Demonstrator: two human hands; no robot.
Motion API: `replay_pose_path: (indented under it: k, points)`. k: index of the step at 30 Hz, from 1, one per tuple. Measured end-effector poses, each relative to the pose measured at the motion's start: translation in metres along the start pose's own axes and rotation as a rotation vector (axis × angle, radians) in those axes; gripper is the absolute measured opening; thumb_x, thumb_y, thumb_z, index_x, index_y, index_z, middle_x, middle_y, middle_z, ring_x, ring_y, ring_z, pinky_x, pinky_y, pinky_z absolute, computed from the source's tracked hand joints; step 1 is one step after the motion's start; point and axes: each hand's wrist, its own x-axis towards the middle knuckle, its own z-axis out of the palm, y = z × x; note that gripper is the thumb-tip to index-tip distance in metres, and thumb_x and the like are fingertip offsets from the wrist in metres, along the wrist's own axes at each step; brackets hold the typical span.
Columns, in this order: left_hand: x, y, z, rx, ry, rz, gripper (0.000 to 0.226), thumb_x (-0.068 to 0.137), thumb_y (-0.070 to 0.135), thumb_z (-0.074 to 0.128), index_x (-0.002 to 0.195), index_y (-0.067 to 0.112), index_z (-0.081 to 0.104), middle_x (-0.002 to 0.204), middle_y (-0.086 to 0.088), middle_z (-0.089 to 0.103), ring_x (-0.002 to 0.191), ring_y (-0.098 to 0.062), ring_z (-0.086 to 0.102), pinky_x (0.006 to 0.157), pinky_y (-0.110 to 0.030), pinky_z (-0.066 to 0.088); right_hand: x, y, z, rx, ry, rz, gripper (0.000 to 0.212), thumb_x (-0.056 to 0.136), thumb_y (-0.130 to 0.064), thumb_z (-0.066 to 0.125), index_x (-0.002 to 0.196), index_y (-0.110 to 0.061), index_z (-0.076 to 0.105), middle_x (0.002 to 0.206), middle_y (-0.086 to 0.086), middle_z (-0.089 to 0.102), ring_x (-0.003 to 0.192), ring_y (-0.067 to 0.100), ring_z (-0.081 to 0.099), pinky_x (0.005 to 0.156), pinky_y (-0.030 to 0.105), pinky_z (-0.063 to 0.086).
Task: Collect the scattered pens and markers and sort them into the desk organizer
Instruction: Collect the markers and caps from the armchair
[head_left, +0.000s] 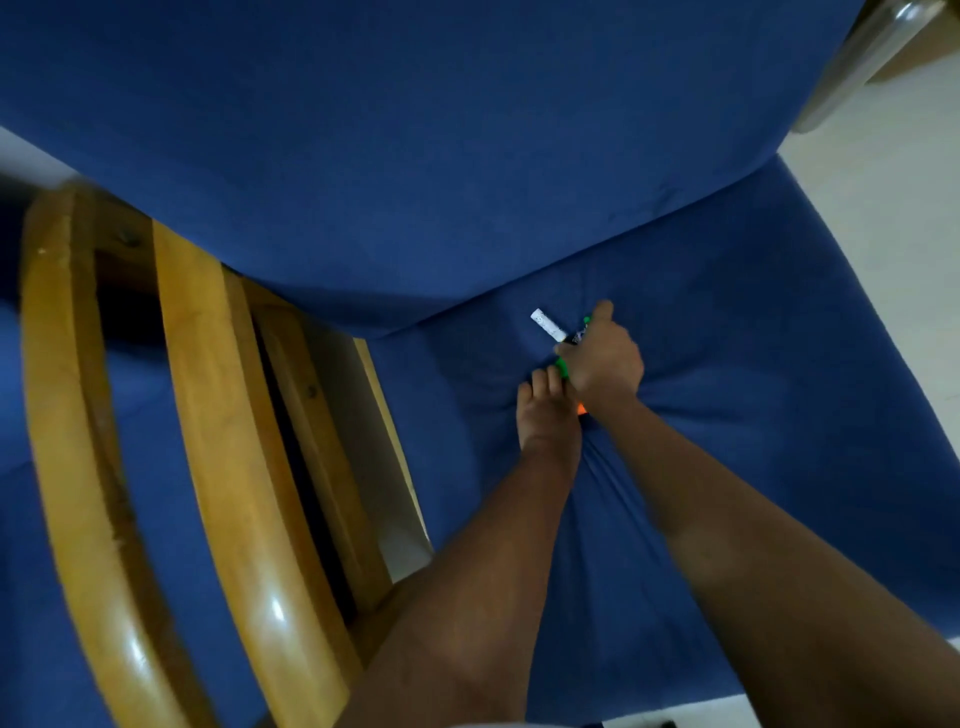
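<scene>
Two wooden armrests (208, 441) left of both marker-gripping hands, right hand (605, 358), left hand (548, 410).

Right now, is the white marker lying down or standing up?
Lying down: the white marker rests flat on the blue seat cushion, beside the right hand.

Home living room, blue cushioned armchair (727, 312), wooden armrests (218, 415)

blue seat cushion (753, 364) | blue backrest (415, 130) | wooden armrests (208, 415)
</scene>
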Motion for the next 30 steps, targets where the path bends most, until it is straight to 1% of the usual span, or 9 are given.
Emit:
replay_pose_path:
  k: [7,10,12,15,18,22,26,28,30]
  points:
    - [0.003,0.003,0.004,-0.097,0.005,-0.036,0.043,0.096,0.017,0.038,0.138,0.014,0.030,0.139,-0.009,0.031,0.125,-0.026,0.034,0.104,-0.037,0.029,0.005,0.015,0.002,0.337,0.315,0.111,0.024,0.084,-0.025,0.062,0.094,-0.005,0.053,0.105,0.017,0.059,0.094,0.030,0.057,0.070,0.026,0.035]
    - [0.005,0.002,0.005,-0.115,-0.002,-0.040,0.048,0.093,0.016,0.044,0.139,0.013,0.029,0.141,-0.009,0.028,0.129,-0.028,0.030,0.109,-0.040,0.026,0.013,0.007,-0.023,0.495,0.426,0.121,0.025,0.083,-0.023,0.061,0.095,-0.010,0.045,0.091,0.009,0.058,0.088,0.030,0.059,0.079,0.037,0.047]
    - [0.005,0.003,0.005,-0.108,-0.005,-0.039,0.048,0.093,0.017,0.046,0.138,0.013,0.029,0.141,-0.009,0.028,0.129,-0.028,0.030,0.109,-0.041,0.026,0.022,-0.014,-0.039,0.263,0.341,-0.066,0.029,0.081,-0.023,0.060,0.104,-0.011,0.046,0.092,0.006,0.059,0.093,0.033,0.060,0.077,0.039,0.046]
    - [0.007,0.002,0.006,-0.120,-0.027,-0.055,0.054,0.092,0.017,0.050,0.140,0.012,0.026,0.144,-0.010,0.027,0.132,-0.027,0.028,0.110,-0.041,0.026,0.025,-0.046,-0.031,-0.334,-0.045,-0.406,0.039,0.080,-0.026,0.066,0.113,-0.014,0.048,0.105,0.008,0.064,0.099,0.032,0.060,0.078,0.038,0.048]
    - [0.004,0.000,0.008,-0.116,-0.042,-0.046,0.065,0.094,0.021,0.050,0.147,0.010,0.015,0.153,-0.012,0.015,0.142,-0.028,0.015,0.114,-0.041,0.020,0.013,-0.042,-0.002,-0.840,-0.318,-0.524,0.030,0.088,-0.025,0.059,0.114,-0.012,0.053,0.104,0.006,0.059,0.086,0.024,0.054,0.069,0.033,0.042]
    - [0.006,-0.001,0.009,-0.187,0.030,-0.054,0.054,0.096,0.019,0.043,0.145,0.011,0.020,0.153,-0.012,0.018,0.139,-0.027,0.021,0.111,-0.039,0.023,0.027,-0.020,-0.008,-0.556,-0.460,-0.427,0.022,0.085,-0.030,0.065,0.100,-0.014,0.061,0.102,0.006,0.063,0.085,0.019,0.051,0.071,0.030,0.040]
    - [-0.009,0.001,0.025,-0.247,0.264,-0.038,0.038,0.090,0.017,0.048,0.127,0.015,0.049,0.131,-0.006,0.051,0.115,-0.022,0.049,0.099,-0.034,0.039,0.026,-0.005,-0.011,-0.330,-0.489,-0.383,0.018,0.078,-0.024,0.072,0.091,-0.012,0.068,0.089,0.006,0.066,0.082,0.019,0.056,0.071,0.028,0.041]
    - [-0.023,-0.003,0.040,-0.348,0.409,0.012,0.030,0.083,0.013,0.046,0.107,0.016,0.063,0.109,-0.004,0.064,0.100,-0.021,0.060,0.092,-0.032,0.046,0.022,-0.003,-0.010,-0.346,-0.511,-0.359,0.022,0.077,-0.026,0.074,0.088,-0.007,0.069,0.084,0.008,0.065,0.079,0.021,0.056,0.065,0.028,0.040]
    - [-0.036,-0.002,0.061,-0.408,0.532,0.039,0.031,0.083,0.006,0.039,0.100,0.010,0.064,0.109,-0.010,0.067,0.105,-0.026,0.063,0.100,-0.038,0.047,0.013,-0.003,-0.009,-0.488,-0.552,-0.367,0.022,0.075,-0.029,0.075,0.082,-0.009,0.069,0.080,0.007,0.062,0.077,0.021,0.054,0.059,0.027,0.037]
